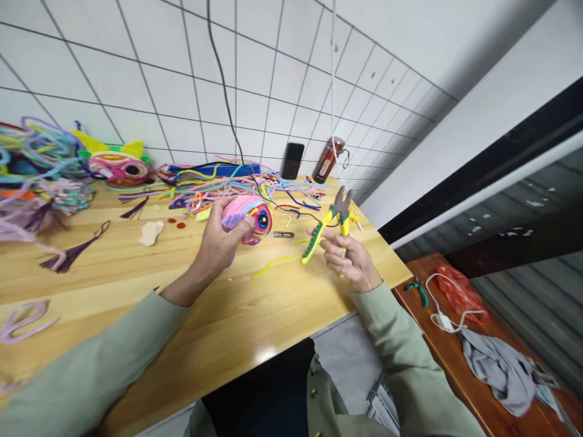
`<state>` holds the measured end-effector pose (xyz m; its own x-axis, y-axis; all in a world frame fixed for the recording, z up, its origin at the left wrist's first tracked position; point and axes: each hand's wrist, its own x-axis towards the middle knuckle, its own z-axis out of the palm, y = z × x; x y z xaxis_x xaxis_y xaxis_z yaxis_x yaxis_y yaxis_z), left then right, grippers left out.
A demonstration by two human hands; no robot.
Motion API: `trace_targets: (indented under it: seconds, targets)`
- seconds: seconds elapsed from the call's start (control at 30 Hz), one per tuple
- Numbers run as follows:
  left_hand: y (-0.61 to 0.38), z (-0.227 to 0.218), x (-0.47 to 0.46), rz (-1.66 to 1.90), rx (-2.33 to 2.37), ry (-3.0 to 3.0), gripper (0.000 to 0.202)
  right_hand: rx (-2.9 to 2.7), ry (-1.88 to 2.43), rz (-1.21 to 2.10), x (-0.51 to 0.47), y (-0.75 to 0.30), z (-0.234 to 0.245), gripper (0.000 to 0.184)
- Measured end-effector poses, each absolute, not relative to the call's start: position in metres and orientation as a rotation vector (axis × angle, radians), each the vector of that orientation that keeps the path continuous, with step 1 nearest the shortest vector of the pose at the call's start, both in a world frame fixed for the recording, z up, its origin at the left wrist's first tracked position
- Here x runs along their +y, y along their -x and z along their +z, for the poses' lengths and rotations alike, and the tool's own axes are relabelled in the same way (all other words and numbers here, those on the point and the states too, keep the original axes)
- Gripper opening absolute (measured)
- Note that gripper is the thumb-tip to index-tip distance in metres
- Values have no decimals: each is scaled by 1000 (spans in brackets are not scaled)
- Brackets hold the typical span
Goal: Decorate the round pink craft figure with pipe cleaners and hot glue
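Observation:
My left hand is closed around a pink pipe-cleaner figure with a big round blue eye, held above the wooden table. In my right hand is a pair of pliers with yellow and green handles. Their dark jaws point up and away from me, and the handles are spread apart. Small thread snips lie on the table just past the figure. A thin yellow pipe cleaner rests on the wood between my hands.
Along the tiled wall lie heaps of coloured pipe cleaners, a similar finished-looking mask, a phone and a red-brown flask. Purple tassels lie at left. A lower brown bench at right holds grey cloth.

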<state>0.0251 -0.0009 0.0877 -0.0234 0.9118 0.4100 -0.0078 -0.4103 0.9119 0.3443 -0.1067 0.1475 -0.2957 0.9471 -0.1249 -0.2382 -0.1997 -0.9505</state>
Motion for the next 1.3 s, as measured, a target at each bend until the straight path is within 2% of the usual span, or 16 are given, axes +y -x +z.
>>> trace_targets:
  seconds: [0.1,0.23,0.3,0.37,0.47,0.57,0.87,1.2,1.3]
  targets:
    - [-26,89,-2,1583,972,-1516,57,-1117,1006,1635,-111,-328,136,32]
    - [-23,91,-8,1682,1017,-1645,66,-1280,1169,1293,-113,-314,130,32]
    - [-20,94,-11,1718,1011,-1740,73,-1391,1260,1023,-111,-313,125,37]
    - [-18,97,-14,1757,974,-1834,76,-1529,1338,615,-107,-314,116,42]
    - [-18,100,-18,1800,926,-1921,76,-1724,1372,8,-99,-313,99,65]
    - [-21,102,-22,1848,916,-1939,80,-1822,1356,-286,-92,-306,90,84]
    - [-29,102,-32,1916,921,-1979,88,-1772,1439,-519,-83,-272,93,85]
    - [-30,99,-32,1929,928,-2006,92,-1757,1443,-366,-86,-262,93,83]
    - [-31,99,-34,1952,906,-2060,87,-1734,1450,-340,-85,-258,93,81]
